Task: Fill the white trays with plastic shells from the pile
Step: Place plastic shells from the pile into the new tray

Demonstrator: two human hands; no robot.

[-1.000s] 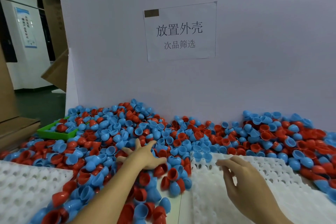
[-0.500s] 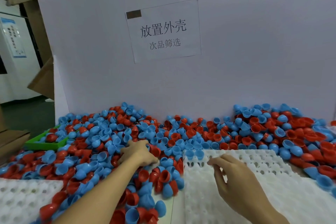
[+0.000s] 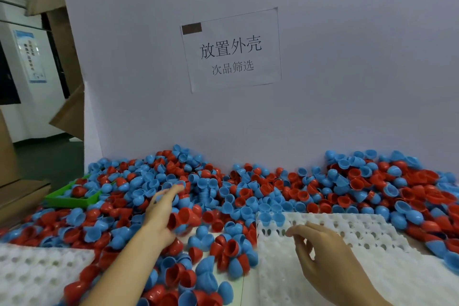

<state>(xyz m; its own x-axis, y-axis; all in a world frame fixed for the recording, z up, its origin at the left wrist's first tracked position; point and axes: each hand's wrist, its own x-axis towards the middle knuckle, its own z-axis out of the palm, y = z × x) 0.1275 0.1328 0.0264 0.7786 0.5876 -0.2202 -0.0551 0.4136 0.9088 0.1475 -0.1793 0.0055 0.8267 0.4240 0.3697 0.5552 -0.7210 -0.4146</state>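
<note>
A white tray (image 3: pixel 32 273) lies at the lower left; the left hand (image 3: pixel 162 213) reaches forward into the pile of red and blue shells (image 3: pixel 248 196), fingers extended and blurred, its grasp unclear; the right hand (image 3: pixel 320 256) hovers, fingers loosely curled and empty, over the right tray (image 3: pixel 372 231), whose far-left corner holds blue shells.

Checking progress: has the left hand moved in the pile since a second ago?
Yes. The left hand has drawn back from the shell pile toward the person, now holding a red shell.
</note>
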